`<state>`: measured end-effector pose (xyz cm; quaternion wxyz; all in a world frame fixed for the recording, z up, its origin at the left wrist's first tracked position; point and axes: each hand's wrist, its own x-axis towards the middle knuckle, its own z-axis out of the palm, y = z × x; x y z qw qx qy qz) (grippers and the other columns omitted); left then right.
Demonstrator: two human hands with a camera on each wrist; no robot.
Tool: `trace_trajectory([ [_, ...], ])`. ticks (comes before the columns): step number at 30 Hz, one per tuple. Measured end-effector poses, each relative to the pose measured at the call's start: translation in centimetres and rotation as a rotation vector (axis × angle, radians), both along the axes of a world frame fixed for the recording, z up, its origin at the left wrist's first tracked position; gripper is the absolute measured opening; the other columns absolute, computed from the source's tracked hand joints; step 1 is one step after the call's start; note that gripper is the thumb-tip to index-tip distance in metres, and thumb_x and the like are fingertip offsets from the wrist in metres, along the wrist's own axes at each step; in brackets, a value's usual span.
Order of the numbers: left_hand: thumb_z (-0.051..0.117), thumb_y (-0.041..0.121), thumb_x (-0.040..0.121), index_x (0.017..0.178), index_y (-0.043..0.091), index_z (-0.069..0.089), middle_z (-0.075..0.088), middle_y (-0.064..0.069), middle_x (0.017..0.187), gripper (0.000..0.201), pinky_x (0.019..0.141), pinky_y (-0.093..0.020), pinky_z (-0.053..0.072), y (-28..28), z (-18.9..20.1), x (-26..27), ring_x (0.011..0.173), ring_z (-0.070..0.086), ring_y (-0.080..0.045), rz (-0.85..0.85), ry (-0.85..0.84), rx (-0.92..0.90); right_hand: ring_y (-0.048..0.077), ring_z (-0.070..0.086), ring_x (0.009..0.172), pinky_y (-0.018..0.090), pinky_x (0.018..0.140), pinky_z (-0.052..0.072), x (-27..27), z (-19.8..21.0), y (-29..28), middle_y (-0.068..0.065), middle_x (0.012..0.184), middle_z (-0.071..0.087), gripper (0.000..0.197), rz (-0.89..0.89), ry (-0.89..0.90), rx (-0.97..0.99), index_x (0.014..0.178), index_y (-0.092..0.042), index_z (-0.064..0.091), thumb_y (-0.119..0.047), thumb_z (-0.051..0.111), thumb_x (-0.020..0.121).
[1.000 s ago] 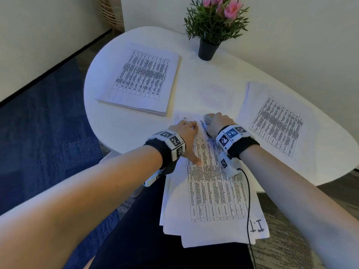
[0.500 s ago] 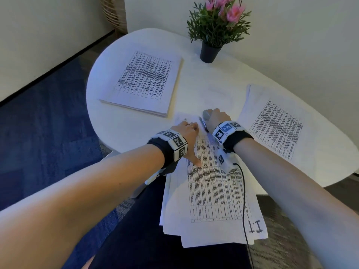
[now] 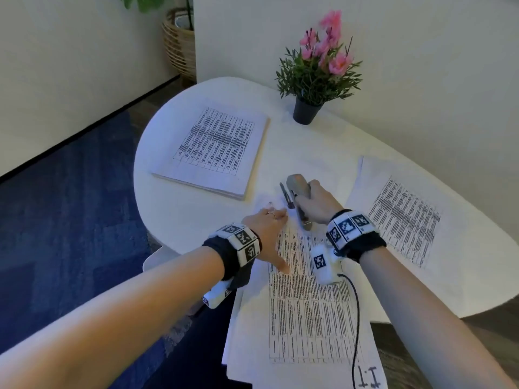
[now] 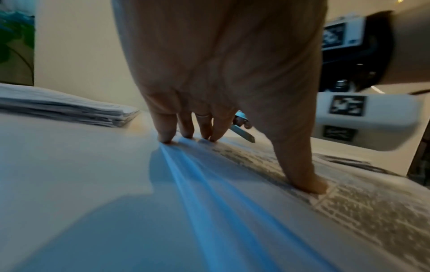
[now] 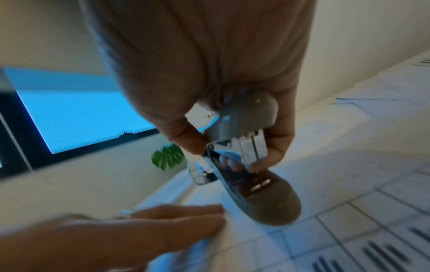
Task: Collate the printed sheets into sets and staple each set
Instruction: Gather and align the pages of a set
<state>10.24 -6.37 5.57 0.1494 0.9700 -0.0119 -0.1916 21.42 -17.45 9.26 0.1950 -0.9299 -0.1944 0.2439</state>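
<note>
A: Near edge first. The front set of sheets (image 3: 306, 318) overhangs the near rim of the white table (image 3: 179, 220); its lower half hangs off toward the lap. Handwriting at its bottom right corner.

B: Hands?

A: Left hand (image 3: 266, 228) lies flat on the upper part of that set, fingers straight and spread, thumb out to the side, tips pressing the paper. Right hand (image 3: 316, 203) is curled around a grey stapler (image 3: 297, 195), thumb on one side, fingers on the other. The stapler is lifted off the paper and gapes open; the metal base hangs below the top part, seen clearly from the right wrist.

B: Where over the paper?

A: At the top corner of the front set, just beside the left fingertips (image 4: 166, 140).

B: Room to move?

A: Bare tabletop in the middle, beyond the stapler. A thick stack (image 3: 216, 150) sits far left, well apart from the hands. A thinner pile (image 3: 404, 217) lies on the right, close to the right wrist.

B: Anything in the way?

A: A potted plant (image 3: 317, 77) with pink flowers stands at the far edge by the wall. A black cable (image 3: 355, 318) runs from the right wrist across the front set. A wicker basket (image 3: 179, 46) stands on the floor past the table; blue carpet (image 3: 70, 220) on the left.
</note>
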Motion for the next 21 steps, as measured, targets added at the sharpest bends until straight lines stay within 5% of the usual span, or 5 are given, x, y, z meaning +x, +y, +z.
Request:
trace_trajectory([
  [5, 0.075, 0.060, 0.067, 0.139, 0.019, 0.043, 0.044, 0.002, 0.145, 0.089, 0.104, -0.030, 0.040, 0.1, -0.5, 0.2, 0.125, 0.050, -0.014, 0.426, -0.143, -0.577, 0.021, 0.060, 0.074, 0.025, 0.054, 0.045, -3.5, 2.4, -3.1, 0.009, 0.102, 0.056, 0.039, 0.076, 0.033, 0.178, 0.124, -0.015, 0.036, -0.016, 0.053, 0.089],
  [8, 0.084, 0.039, 0.067, 0.109, 0.020, 0.059, 0.070, 0.006, 0.104, 0.052, 0.084, -0.032, 0.055, -0.4, -0.4, 0.0, 0.083, 0.070, -0.007, 0.552, -0.233, -0.781, 0.024, 0.062, 0.072, 0.027, 0.056, 0.050, -5.0, 3.1, -4.0, 0.008, 0.100, 0.057, 0.044, 0.142, 0.028, 0.205, 0.125, -0.018, 0.038, -0.013, 0.059, 0.086],
  [11, 0.082, 0.023, 0.071, 0.091, 0.013, 0.070, 0.072, 0.004, 0.069, 0.024, 0.073, -0.032, 0.058, -0.7, -0.1, -0.6, 0.066, 0.069, -0.009, 0.585, -0.246, -0.831, 0.012, 0.057, 0.068, 0.018, 0.056, 0.043, -5.7, 3.1, -4.6, 0.004, 0.096, 0.057, 0.048, 0.205, -0.005, 0.188, 0.125, -0.020, 0.042, -0.012, 0.064, 0.083],
  [17, 0.084, 0.013, 0.070, 0.087, 0.008, 0.074, 0.074, -0.004, 0.074, 0.020, 0.073, -0.031, 0.059, -0.2, -0.3, -1.8, 0.072, 0.073, -0.017, 0.563, -0.060, -0.894, 0.022, 0.058, 0.087, 0.025, 0.069, 0.042, -6.8, 1.3, -5.7, 0.007, 0.105, 0.057, 0.051, 0.254, -0.016, 0.138, 0.123, -0.028, 0.051, -0.013, 0.067, 0.077],
  [21, 0.079, 0.010, 0.075, 0.093, 0.002, 0.072, 0.074, -0.014, 0.087, 0.021, 0.082, -0.035, 0.058, 0.0, -0.3, -2.2, 0.081, 0.073, -0.025, 0.569, 0.077, -0.951, 0.021, 0.059, 0.083, 0.015, 0.059, 0.040, -6.9, 0.7, -6.4, 0.009, 0.107, 0.055, 0.054, 0.260, -0.020, 0.128, 0.124, -0.031, 0.054, -0.013, 0.068, 0.076],
])
